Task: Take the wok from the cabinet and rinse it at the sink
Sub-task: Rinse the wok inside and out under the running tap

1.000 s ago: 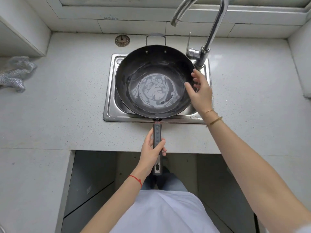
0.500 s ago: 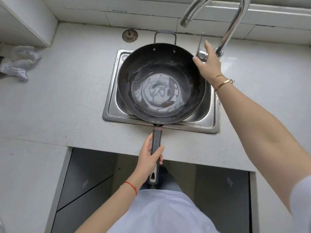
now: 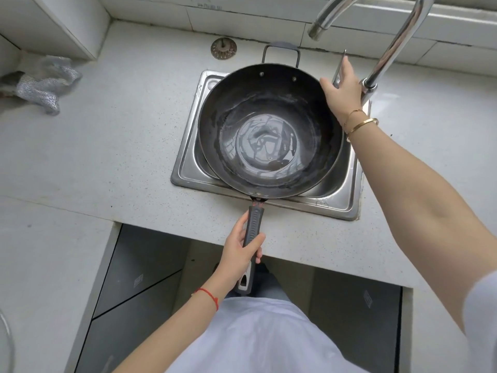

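A dark round wok [image 3: 270,127] rests over the small steel sink [image 3: 336,195], covering most of the basin. A shallow film of water lies in its bottom. My left hand [image 3: 243,249] grips the wok's long grey handle at the counter's front edge. My right hand [image 3: 341,87] is at the back right of the wok's rim, fingers wrapped around the thin lever of the chrome faucet [image 3: 390,49]. The spout curves above the wok's far right edge. No water runs from it.
A sink strainer [image 3: 223,48] lies on the white counter behind the sink. A crumpled silver scouring cloth [image 3: 43,83] sits at the far left by the wall. Below the counter's front edge an open dark cabinet space [image 3: 139,278] shows.
My right hand left the wok's right rim and rose to the faucet lever, where it now stays. The left hand kept hold of the handle; the wok barely moved.
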Action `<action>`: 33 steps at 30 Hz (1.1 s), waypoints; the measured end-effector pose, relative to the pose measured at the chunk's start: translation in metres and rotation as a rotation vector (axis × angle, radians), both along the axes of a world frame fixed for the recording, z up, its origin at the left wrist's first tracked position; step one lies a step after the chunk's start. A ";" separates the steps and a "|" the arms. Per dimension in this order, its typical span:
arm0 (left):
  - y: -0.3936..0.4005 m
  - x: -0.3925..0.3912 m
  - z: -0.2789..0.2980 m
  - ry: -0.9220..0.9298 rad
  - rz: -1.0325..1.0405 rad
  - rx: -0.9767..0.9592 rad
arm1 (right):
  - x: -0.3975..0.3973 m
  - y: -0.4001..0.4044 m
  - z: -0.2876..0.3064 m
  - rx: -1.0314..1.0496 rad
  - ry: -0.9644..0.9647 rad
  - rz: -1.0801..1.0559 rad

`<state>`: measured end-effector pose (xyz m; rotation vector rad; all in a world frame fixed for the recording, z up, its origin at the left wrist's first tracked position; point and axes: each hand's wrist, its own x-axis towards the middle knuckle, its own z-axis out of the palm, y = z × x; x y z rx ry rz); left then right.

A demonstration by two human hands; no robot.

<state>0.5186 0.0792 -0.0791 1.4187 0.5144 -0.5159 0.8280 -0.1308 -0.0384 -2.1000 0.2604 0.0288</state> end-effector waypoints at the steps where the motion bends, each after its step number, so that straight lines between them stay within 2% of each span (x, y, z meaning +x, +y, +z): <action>1: 0.000 0.000 0.000 0.000 0.004 -0.005 | 0.001 0.000 0.000 -0.006 0.006 0.002; 9: -0.001 -0.001 0.000 -0.005 0.004 -0.012 | 0.006 -0.005 0.000 -0.030 0.013 0.002; 17: 0.000 -0.002 -0.002 0.009 0.009 -0.014 | 0.008 -0.008 -0.003 -0.077 0.062 0.130; 24: 0.001 -0.002 -0.002 0.013 0.003 -0.018 | 0.002 -0.006 -0.003 -0.103 0.022 0.096; 29: 0.001 -0.002 -0.003 0.011 0.000 -0.024 | -0.026 -0.004 0.001 -0.051 0.000 0.073; 33: 0.002 -0.002 0.002 -0.009 -0.035 -0.018 | -0.068 -0.001 -0.007 -0.094 -0.035 0.053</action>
